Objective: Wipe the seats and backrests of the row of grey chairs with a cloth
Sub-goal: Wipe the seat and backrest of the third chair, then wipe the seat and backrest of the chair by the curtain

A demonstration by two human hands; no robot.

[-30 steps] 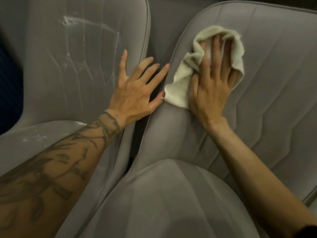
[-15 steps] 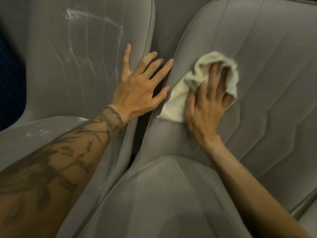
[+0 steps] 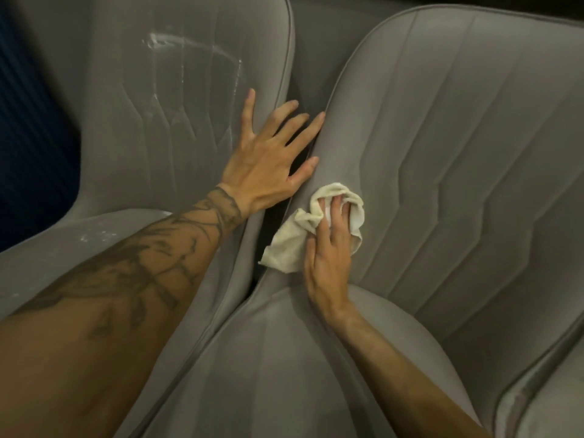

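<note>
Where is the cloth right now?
In the head view, the cloth lies under the right hand, low on the right chair's backrest, near its left edge.

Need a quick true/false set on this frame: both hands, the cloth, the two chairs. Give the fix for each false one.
1. The right hand presses a cloth against the right chair's backrest. True.
2. The cloth is dark blue. False: it is cream.
3. The left hand lies flat with fingers spread, holding nothing. True.
4. The left chair's backrest is free of marks. False: pale streaks cross its upper part.
5. The cloth sits at the top of the backrest. False: it is low down, close to the seat.
</note>
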